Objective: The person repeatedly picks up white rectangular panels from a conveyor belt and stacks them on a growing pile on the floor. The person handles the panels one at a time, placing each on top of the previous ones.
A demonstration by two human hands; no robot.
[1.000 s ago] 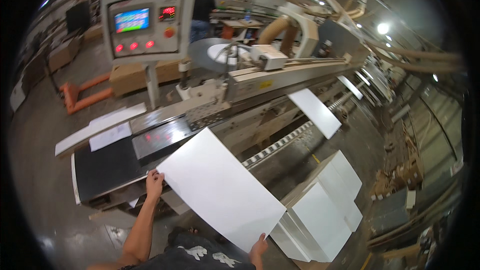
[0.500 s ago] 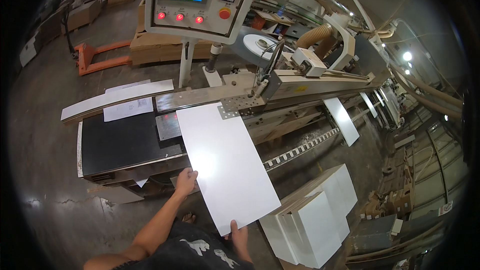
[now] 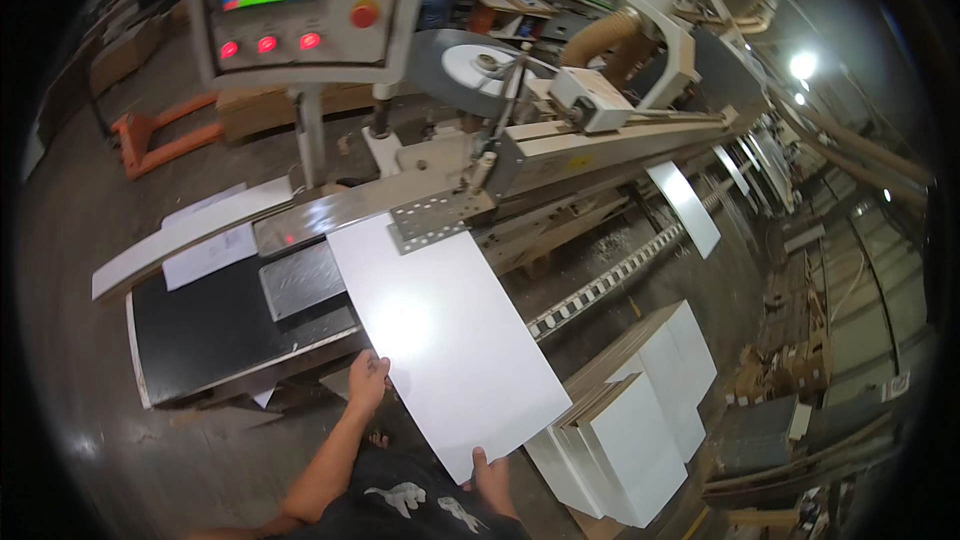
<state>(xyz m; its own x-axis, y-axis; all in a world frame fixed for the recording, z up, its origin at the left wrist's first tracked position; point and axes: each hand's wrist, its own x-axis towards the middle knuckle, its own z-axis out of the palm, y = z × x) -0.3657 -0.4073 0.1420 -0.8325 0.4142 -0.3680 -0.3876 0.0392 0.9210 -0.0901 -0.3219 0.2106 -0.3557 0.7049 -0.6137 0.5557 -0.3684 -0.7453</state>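
A white rectangular panel lies with its far end on the bed of a long edge-banding machine. Part of that far end sits beneath a perforated metal plate. My left hand is closed on the panel's left edge, fingers mostly underneath. At the near right corner my right hand grips the edge, thumb on top and the other fingers hidden below. A bare metal plate shows on the bed just left of the panel.
A stack of white panels stands on the right. A control box with a lit screen rises at far left, near a large tape reel. A white strip and paper sheets lie left. Another panel rests farther along the machine.
The panel has slid right along the machine, farther under the perforated plate, with both hands still on it. More of the bare metal plate shows. The whole view has shifted.
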